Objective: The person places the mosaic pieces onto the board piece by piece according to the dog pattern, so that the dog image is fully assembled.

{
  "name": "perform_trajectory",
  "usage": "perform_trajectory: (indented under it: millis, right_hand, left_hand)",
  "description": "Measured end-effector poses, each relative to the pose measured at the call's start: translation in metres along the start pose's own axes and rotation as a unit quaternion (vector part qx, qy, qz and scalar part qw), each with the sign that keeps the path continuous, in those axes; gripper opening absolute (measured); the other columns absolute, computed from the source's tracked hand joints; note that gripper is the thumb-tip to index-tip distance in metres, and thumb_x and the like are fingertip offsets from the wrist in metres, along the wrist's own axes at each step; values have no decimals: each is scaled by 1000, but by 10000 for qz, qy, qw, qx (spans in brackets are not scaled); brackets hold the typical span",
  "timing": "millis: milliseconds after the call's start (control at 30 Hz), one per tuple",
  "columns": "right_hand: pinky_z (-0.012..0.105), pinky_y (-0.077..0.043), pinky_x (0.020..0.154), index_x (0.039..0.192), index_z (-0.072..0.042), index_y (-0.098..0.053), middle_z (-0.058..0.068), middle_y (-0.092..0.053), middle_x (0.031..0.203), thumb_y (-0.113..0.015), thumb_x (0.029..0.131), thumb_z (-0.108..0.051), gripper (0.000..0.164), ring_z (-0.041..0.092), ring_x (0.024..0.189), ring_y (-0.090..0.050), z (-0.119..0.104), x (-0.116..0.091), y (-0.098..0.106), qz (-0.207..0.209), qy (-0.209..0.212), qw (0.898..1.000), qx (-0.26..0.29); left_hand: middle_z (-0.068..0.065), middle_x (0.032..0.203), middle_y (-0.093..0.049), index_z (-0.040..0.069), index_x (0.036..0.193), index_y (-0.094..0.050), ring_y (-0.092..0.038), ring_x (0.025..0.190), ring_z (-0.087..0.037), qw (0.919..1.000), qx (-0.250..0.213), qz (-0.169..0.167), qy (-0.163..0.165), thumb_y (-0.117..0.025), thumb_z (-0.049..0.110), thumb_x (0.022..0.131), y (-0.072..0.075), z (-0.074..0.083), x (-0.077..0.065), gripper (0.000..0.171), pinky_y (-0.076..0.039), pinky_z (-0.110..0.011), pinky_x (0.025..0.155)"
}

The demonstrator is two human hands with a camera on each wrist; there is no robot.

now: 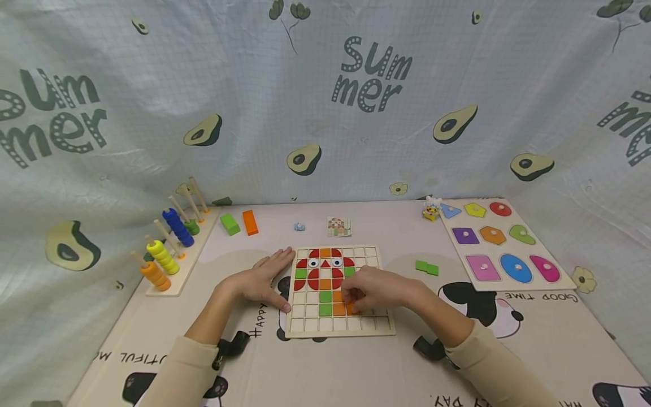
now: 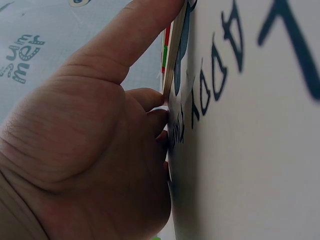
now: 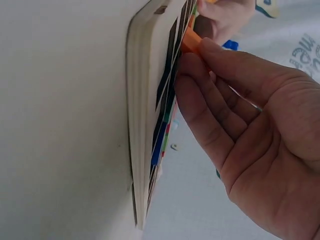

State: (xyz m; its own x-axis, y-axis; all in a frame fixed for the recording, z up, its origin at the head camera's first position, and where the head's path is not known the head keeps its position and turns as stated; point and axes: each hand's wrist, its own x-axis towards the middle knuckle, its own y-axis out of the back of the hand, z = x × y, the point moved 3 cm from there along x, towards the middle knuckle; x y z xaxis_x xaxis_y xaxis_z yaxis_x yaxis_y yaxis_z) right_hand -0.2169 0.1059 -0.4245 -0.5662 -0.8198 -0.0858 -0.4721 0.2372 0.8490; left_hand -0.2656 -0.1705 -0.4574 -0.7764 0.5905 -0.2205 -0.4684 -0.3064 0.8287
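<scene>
A wooden grid board (image 1: 305, 326) lies in front of me, with red, green and orange tiles and two eye tiles set in its cells. My left hand (image 1: 261, 281) rests at the board's left edge, fingers extended and thumb touching the lower side. Over the right half of the board, my right hand (image 1: 378, 287) pinches an orange tile (image 3: 190, 41) between thumb and fingers, low on the grid beside other orange tiles (image 1: 338, 309). A blue tile (image 3: 159, 145) shows on the board in the right wrist view; in the head view my right hand hides that area.
Two green tiles (image 1: 427, 267) lie right of the board. Behind it are a picture card (image 1: 339, 226), a small blue object (image 1: 299, 226), an orange block (image 1: 250, 223) and a green block (image 1: 230, 224). A peg stacker (image 1: 175, 288) stands left; a shape puzzle (image 1: 485, 285) and figurine (image 1: 431, 209) sit right.
</scene>
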Motion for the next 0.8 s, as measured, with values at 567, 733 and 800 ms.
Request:
perform_trajectory:
  millis: [567,733,800]
  right_hand:
    - [22,-46,63,92,-25,-69,-15,-56,74,-79,80,-27,16,6,72,-51,-2,0,-1,-168,-428,9969,-632]
    - [23,-47,67,97,-23,-71,-17,-59,80,-74,85,-28,14,8,76,-54,3,-9,15,152,-431,9977,-495]
    - [24,-48,70,101,-21,-71,-16,-60,85,-72,87,-28,16,9,79,-56,9,-16,28,408,-534,9967,-454]
  left_hand:
    - [1,162,-1,19,156,-8,4,148,-21,10000,-14,-4,-38,-82,64,58,0,-1,0,131,0,-50,118]
    - [2,162,0,21,156,-7,4,148,-20,10000,11,-35,20,-81,66,57,0,-2,1,132,-1,-51,118]
    - [3,162,0,22,156,-6,5,148,-19,10000,27,-48,44,-81,67,56,-1,-3,2,132,-1,-50,118]
